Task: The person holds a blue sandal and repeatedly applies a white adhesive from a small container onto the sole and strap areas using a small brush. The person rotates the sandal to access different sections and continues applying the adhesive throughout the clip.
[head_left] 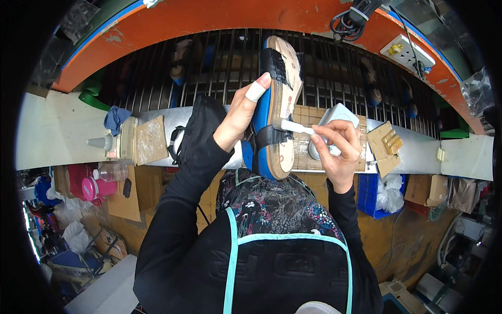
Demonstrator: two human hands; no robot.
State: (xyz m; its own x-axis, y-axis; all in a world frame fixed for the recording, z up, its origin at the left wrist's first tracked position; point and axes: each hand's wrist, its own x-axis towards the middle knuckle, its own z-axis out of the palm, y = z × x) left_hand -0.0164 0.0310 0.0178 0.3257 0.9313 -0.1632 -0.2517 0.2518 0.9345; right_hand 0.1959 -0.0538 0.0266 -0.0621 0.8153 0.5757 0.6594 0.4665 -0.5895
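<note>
A rack of metal bars [228,73] lies at 12 o'clock of the strapped blue last [274,109], a white container [341,113] at 3. The left hand [238,118] grips it from 9; the right hand [340,149], at 4, pinches a white brush [294,126] against it.

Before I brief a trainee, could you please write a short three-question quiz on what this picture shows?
1. Multiple choice: which holds the white brush?
A) the left hand
B) the right hand
C) both together
2. True or false: the thumb of the left hand is completely bare.
3. Fill in the missing colour: the straps on the sandal are ____.

Key:
1. B, the right hand.
2. False, a white wrap goes around it.
3. Black.
</note>
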